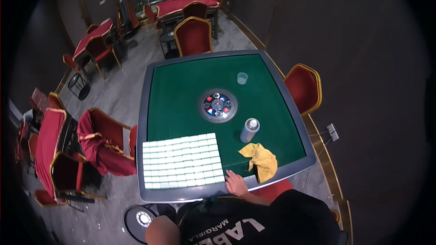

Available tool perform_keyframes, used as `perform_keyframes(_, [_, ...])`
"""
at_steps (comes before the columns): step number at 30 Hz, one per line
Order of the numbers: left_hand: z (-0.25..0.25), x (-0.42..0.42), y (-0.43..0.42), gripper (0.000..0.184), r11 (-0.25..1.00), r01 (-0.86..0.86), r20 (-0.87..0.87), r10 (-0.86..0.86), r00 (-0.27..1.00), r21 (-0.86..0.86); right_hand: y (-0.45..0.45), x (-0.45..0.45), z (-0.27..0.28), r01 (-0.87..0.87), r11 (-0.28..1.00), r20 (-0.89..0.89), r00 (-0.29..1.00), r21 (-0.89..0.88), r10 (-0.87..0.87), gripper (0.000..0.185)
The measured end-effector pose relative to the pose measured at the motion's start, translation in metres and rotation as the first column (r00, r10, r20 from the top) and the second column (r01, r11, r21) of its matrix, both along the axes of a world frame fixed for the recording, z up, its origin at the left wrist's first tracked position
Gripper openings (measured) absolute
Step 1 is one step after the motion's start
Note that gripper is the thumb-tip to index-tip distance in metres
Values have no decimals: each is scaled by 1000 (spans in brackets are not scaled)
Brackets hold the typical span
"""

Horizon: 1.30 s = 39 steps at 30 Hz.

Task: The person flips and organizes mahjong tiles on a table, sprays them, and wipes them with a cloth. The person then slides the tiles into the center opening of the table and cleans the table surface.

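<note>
My right hand (236, 184) lies at the near edge of the green-topped mahjong table (181, 81). Its fingers are stretched out against the lower right corner of a block of mahjong tiles (181, 161). The tiles lie in several close rows, white faces up with green edges between them. To the right of this hand a crumpled yellow cloth (262, 159) hangs partly onto the table rim. Behind the cloth stands a spray can (250, 130). Of my left arm only a bare part shows at the bottom; my left hand is out of sight.
A round dice console (218, 105) sits mid-table, with a clear plastic cup (242, 78) beyond it. Red chairs (303, 90) stand around the table. A round black stand (140, 220) is at the lower left. Other tables with red covers (187, 3) fill the far side.
</note>
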<state>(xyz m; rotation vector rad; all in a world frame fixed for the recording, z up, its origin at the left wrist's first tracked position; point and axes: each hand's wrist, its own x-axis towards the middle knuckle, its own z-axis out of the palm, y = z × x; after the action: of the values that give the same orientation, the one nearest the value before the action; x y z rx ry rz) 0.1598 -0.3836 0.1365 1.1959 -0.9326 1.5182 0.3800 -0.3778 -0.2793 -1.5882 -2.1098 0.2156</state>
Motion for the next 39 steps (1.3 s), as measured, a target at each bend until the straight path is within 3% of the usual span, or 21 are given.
perform_keyframes(3, [-11, 7, 21, 51, 957, -200, -159, 168, 973, -211, -3, 0, -3, -2, 1000, 32, 999, 16, 1, 29])
perform_keyframes(7, [-15, 16, 37, 48, 909, -277, -233, 209, 950, -311, -5, -2, -5, 34, 992, 36, 999, 124, -39, 28])
perform_keyframes(13, [-5, 23, 53, 44, 886, -270, -241, 188, 952, -376, -7, -3, 0, 32, 984, 99, 994, 176, -50, 29])
perform_keyframes(29, [8, 1, 64, 32, 855, -187, -193, 104, 976, -484, 12, -8, -18, 86, 994, -49, 995, 70, -83, 25])
perform_keyframes(34, [6, -8, 59, 29, 839, -191, -171, 118, 978, -510, -3, -4, -45, 68, 996, -77, 995, 51, -64, 24])
perform_keyframes(39, [9, -16, 47, 26, 825, -218, -142, 167, 976, -521, -8, -11, -61, 164, 980, 10, 986, 116, -166, 27])
